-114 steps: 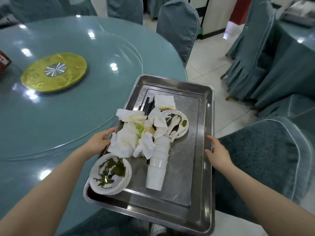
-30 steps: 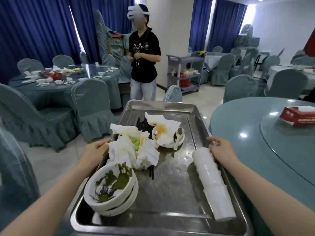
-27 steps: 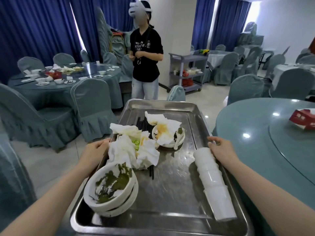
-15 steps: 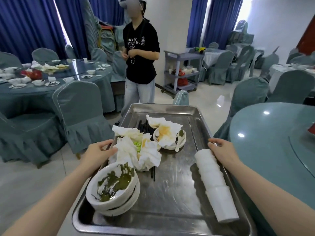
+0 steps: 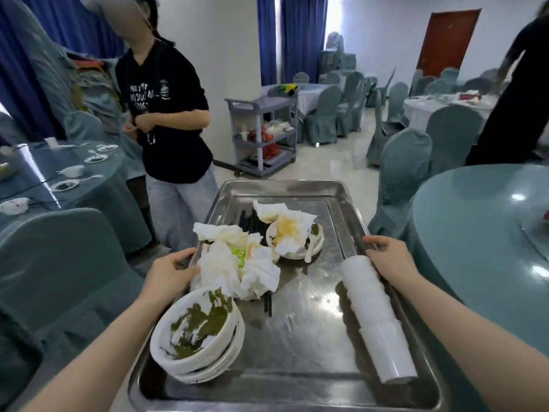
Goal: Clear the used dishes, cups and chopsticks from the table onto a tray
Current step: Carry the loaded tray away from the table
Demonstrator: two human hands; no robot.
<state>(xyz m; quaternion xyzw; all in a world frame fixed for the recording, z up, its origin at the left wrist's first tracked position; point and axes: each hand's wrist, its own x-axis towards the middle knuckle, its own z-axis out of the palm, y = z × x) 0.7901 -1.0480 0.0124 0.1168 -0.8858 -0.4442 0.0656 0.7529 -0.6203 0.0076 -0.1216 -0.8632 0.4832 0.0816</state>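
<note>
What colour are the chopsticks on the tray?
Black; the chopsticks show best in the head view, partly under napkins.

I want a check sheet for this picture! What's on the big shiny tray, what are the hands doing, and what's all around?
Surface: metal tray, carried in the air, wet-looking.
Job's things: stack of dirty bowls near left corner; stack of white cups lying on its side along the right edge; small dish with spoon; black chopsticks partly under the napkins.
Clutter: crumpled napkins, stained.
Hands: left hand grips the left rim; right hand grips the right rim.
Cables: nothing seen.
Surroundings: person in black top standing ahead-left; grey cart; round table at right; covered chairs.
</note>
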